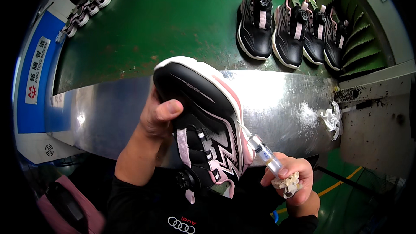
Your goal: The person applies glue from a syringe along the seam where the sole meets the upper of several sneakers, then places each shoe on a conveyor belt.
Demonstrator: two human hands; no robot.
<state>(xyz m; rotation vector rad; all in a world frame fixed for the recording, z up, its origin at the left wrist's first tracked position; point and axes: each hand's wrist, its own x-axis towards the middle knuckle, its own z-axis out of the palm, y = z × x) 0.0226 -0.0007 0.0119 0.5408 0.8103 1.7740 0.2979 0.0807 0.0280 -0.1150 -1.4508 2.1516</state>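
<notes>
A black sneaker point(195, 99) with a white and pink sole is held up in front of me, its toe pointing away and its side turned to the right. My left hand point(158, 115) grips it around the left side of the forefoot, thumb on the upper. In my right hand point(297, 175) is a clear syringe point(265, 154) with a thin tip, which meets the seam between upper and sole on the shoe's right side. A crumpled, yellowish-white lump point(289, 184) sits at the syringe's rear end by my fingers. A dial point(185, 180) and pink straps show near the shoe's collar.
Several similar black sneakers point(255, 26) stand at the far right on the green surface point(173, 21). More shoes point(93, 4) line the far left. A shiny metal ledge point(277, 104) runs nearer me, with a crumpled white wad point(333, 120) at its right end.
</notes>
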